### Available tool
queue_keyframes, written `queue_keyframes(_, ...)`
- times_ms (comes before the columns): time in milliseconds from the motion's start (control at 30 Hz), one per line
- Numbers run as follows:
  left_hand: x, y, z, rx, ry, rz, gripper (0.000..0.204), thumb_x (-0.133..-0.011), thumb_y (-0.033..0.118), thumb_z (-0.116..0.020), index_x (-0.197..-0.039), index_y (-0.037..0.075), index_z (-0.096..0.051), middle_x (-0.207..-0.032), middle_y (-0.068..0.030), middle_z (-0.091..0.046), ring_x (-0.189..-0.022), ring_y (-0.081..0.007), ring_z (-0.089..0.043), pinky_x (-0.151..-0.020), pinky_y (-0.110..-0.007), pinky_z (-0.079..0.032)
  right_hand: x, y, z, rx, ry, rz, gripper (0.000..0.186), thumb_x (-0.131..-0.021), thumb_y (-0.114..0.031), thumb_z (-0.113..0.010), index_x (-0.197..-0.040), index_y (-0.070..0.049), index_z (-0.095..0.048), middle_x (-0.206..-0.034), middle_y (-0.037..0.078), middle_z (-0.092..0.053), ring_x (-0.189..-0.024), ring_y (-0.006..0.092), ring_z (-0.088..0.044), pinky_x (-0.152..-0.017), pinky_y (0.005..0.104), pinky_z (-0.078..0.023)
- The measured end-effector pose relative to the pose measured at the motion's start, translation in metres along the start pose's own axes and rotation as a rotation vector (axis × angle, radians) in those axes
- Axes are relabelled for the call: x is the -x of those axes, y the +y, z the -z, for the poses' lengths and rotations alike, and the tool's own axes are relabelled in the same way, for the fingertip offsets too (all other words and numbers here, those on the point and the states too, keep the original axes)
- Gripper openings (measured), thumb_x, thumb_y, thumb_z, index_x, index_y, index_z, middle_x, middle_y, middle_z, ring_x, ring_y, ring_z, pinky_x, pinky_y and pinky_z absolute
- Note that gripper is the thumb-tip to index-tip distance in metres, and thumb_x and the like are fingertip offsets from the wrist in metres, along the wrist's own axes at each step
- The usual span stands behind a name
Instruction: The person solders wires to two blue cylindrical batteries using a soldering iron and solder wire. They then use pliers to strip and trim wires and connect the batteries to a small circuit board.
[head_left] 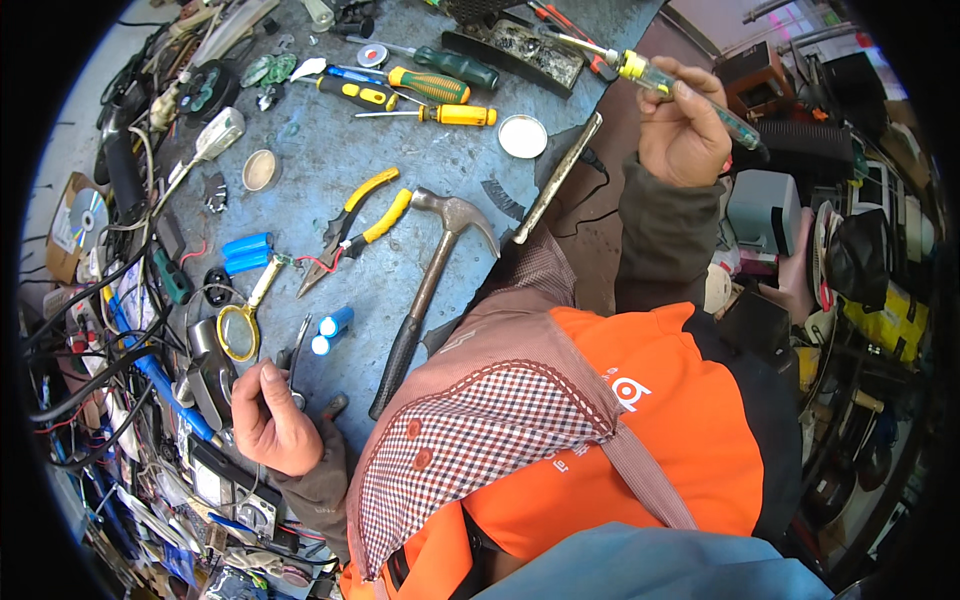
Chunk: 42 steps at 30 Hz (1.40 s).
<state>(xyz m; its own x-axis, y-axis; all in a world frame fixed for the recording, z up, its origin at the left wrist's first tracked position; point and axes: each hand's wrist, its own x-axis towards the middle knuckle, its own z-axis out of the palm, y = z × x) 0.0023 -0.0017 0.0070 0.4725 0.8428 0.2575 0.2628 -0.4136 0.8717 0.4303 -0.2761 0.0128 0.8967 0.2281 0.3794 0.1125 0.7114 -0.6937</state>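
My right hand (682,125) at upper right is closed on a soldering iron (650,78) with a see-through handle and yellow collar, its metal shaft pointing up-left. My left hand (272,420) is curled at lower left, thumb against fingers; whether it holds anything is unclear. Near it lie a dark metal device (208,370), a magnifier (240,330) and two small blue cells (337,322). A claw hammer (430,280) and yellow-handled pliers (375,225) lie mid-bench. A narrow metal bar (556,175) lies at the bench's right edge, below my right hand.
Several screwdrivers (460,115), a blackened tray (512,58) and two round tins (522,136) occupy the blue bench's (300,170) far part. A blue battery pack (247,250) sits mid-left. Tangled cables and tools (110,390) crowd the left; piled electronics (762,210) stand to the right.
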Motion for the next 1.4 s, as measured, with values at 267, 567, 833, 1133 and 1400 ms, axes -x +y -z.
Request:
queue_keyframes(267,-0.009,0.004,-0.014,0.195,-0.159,-0.134,0.060,-0.094,0.003,-0.075,-0.149,-0.002,-0.052,-0.127,-0.0115,-0.063,-0.084,-0.0078,-0.055,-0.075,-0.023,-0.048,0.040,0.001,-0.019,-0.368,-0.161,-0.267,0.031,-0.090,0.008,-0.065,-0.119,0.000,-0.067,-0.128,0.024,-0.066,-0.096,0.0262,-0.069,-0.084,0.0396,-0.053)
queue_keyframes(567,-0.007,0.011,-0.023,0.108,-0.300,-0.182,0.079,-0.082,0.017,-0.088,-0.151,0.003,-0.052,-0.136,-0.0100,-0.064,-0.081,-0.0089,-0.052,-0.070,-0.025,-0.047,0.085,0.016,-0.065,-0.337,-0.045,-0.443,0.011,-0.100,-0.012,-0.076,-0.107,-0.005,-0.072,-0.097,0.007,-0.074,-0.087,0.0173,-0.074,-0.074,0.0318,-0.063)
queue_keyframes(833,-0.005,0.005,-0.032,0.176,-0.372,-0.130,0.076,-0.083,0.014,-0.091,-0.147,0.002,-0.054,-0.130,-0.0070,-0.064,-0.075,-0.0063,-0.047,-0.066,-0.023,-0.045,0.105,0.027,-0.091,-0.262,0.055,-0.628,0.015,-0.101,-0.022,-0.078,-0.101,-0.008,-0.071,-0.091,0.005,-0.073,-0.081,0.0143,-0.073,-0.068,0.0281,-0.064)
queue_keyframes(1133,-0.006,0.001,-0.038,0.145,-0.386,-0.050,0.063,-0.083,0.015,-0.090,-0.137,0.001,-0.062,-0.118,-0.0048,-0.064,-0.072,-0.0053,-0.050,-0.063,-0.023,-0.046,0.131,0.035,-0.095,-0.278,-0.031,-0.636,0.015,-0.103,-0.022,-0.074,-0.109,-0.009,-0.070,-0.098,0.004,-0.073,-0.088,0.0163,-0.073,-0.071,0.0298,-0.060)
queue_keyframes(1400,0.000,0.005,-0.058,0.072,-0.226,-0.043,0.049,-0.081,0.022,-0.092,-0.121,0.002,-0.073,-0.101,-0.0050,-0.068,-0.070,-0.0088,-0.056,-0.063,-0.027,-0.051,0.155,0.050,-0.110,-0.111,-0.366,-0.278,0.018,-0.100,-0.004,-0.071,-0.112,0.000,-0.057,-0.113,0.019,-0.068,-0.084,0.0253,-0.071,-0.076,0.0391,-0.061)
